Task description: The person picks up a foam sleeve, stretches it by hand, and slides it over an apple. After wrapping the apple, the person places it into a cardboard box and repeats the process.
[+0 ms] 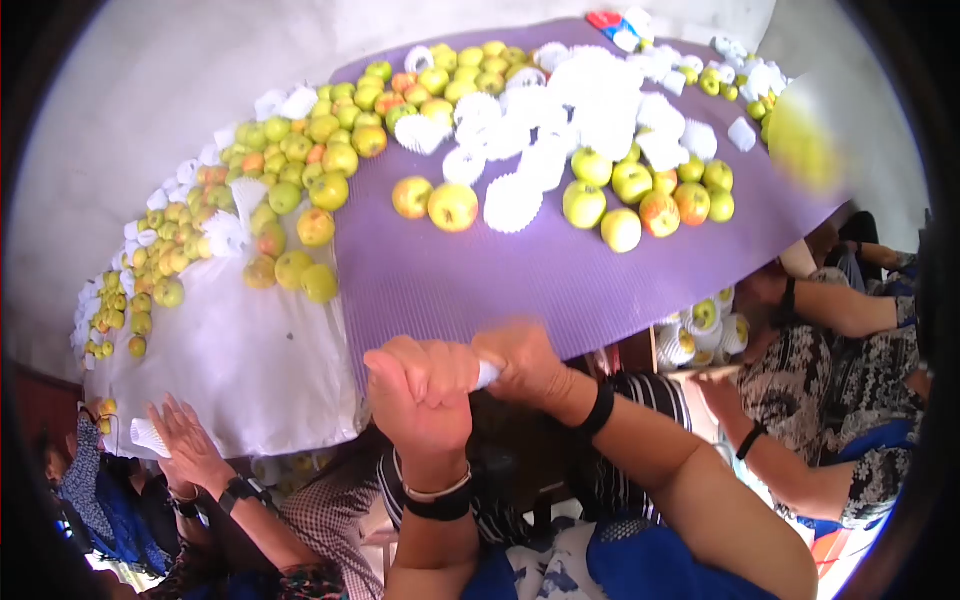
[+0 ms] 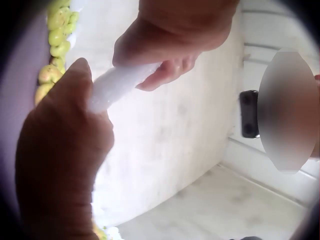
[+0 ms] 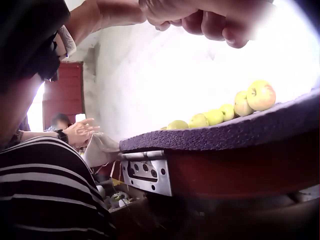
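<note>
In the head view both hands meet in front of the body, over the near edge of the table. A narrow white foam fruit net (image 1: 487, 374), squeezed into a roll, spans the gap between them. My left hand (image 1: 420, 395) grips one end with its fingers curled. The other end is held by my right hand (image 1: 522, 362), slightly blurred. The left wrist view shows the foam roll (image 2: 122, 85) close up, its ends hidden inside the two hands. Nearest beyond the hands is the purple mat (image 1: 460, 285), with loose green and reddish apples (image 1: 453, 207) farther back.
A pile of white foam nets (image 1: 595, 100) lies at the back among apples. More apples (image 1: 290, 150) spread along the left. Another person's hand (image 1: 190, 450) holds a foam net at left. On the right, someone sits by a box of netted apples (image 1: 705, 335).
</note>
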Tool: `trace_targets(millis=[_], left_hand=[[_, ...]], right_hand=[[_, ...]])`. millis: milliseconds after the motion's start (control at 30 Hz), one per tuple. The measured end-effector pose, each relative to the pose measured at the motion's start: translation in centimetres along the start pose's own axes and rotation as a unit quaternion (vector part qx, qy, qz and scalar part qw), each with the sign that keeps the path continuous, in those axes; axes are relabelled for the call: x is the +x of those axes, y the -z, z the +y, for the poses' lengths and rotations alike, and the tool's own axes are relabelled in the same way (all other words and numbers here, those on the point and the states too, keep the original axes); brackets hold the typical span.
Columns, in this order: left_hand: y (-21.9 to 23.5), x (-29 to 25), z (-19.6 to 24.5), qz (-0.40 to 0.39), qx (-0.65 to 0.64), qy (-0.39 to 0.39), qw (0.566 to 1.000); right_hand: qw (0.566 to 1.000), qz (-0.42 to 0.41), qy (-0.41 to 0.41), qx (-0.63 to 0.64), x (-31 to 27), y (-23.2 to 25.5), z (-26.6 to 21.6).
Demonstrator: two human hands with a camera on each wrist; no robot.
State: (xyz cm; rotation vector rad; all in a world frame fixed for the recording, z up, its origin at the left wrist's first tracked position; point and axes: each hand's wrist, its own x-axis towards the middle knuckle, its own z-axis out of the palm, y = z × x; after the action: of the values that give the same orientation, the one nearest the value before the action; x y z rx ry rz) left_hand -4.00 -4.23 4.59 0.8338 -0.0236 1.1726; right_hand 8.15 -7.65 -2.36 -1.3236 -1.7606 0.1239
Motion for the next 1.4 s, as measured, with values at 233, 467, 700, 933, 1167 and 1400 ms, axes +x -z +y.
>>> trace_targets(millis=[233,467,700,933,1167,1400], left_hand=[[2.6,1.0,-0.9,0.034,0.034,0.045,0.998],[4.7,1.0,-0.6,0.109,0.279,0.137,0.944],[4.6,1.0,0.2,0.092,0.208,0.187,0.956],[5.4,1.1,-0.2,0.198,0.234,0.139,0.942],[6.1,1.2,0.6,0.315,0.256,0.046,0.913],[6.5,1.2,0.1,0.297,0.254,0.013,0.920]], right_hand=[[0.986,-0.051,-0.129,0.090,-0.8,0.5,0.6],[0.983,-0.018,-0.147,0.107,0.0,2.3,2.0],[0.986,-0.044,-0.160,0.011,-0.4,3.0,2.8],[0.991,-0.015,-0.114,0.061,0.9,6.8,2.6],[0.923,0.183,-0.187,-0.283,-0.4,10.8,9.5],[0.901,0.179,-0.308,-0.249,-0.6,10.8,9.0]])
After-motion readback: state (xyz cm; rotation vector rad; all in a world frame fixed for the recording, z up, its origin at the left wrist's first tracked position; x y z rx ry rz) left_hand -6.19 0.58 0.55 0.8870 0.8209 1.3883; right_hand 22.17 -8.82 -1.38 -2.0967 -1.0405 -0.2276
